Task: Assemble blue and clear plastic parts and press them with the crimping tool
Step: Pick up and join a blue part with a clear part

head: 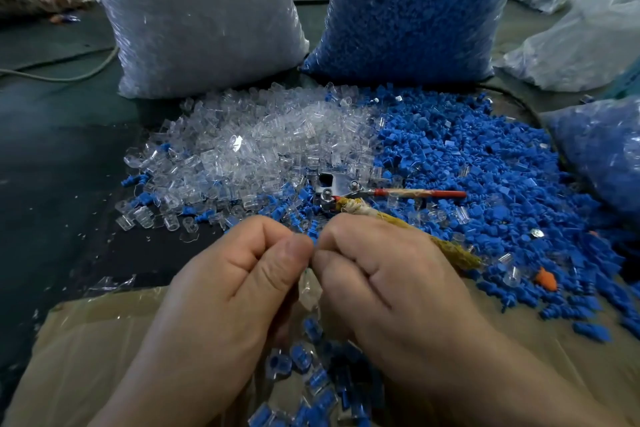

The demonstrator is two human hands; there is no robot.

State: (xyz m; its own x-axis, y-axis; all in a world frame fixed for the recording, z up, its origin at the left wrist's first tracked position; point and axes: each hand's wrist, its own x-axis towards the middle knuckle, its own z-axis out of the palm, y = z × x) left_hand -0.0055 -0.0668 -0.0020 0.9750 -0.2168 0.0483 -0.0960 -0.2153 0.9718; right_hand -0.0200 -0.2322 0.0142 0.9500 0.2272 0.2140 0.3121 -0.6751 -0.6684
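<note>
My left hand [239,274] and my right hand [377,274] meet knuckle to knuckle near the table's front edge, fingers curled. Between the fingertips a small blue part [314,242] shows, and a clear plastic part [309,288] hangs just below the thumbs. Which hand holds which piece is hidden by the fingers. The crimping tool [337,189], metal-headed with one red handle and one rag-wrapped handle, lies on the parts just beyond my hands; its wrapped handle runs under my right hand. A pile of clear parts [249,146] lies at centre left, a pile of blue parts [485,177] at right.
A sack of clear parts [194,10] and a sack of blue parts [415,7] stand upright at the back. Below my hands a cardboard box [104,340] lined with plastic holds several assembled blue-and-clear pieces [311,378]. Another bag of blue parts [602,152] sits at far right.
</note>
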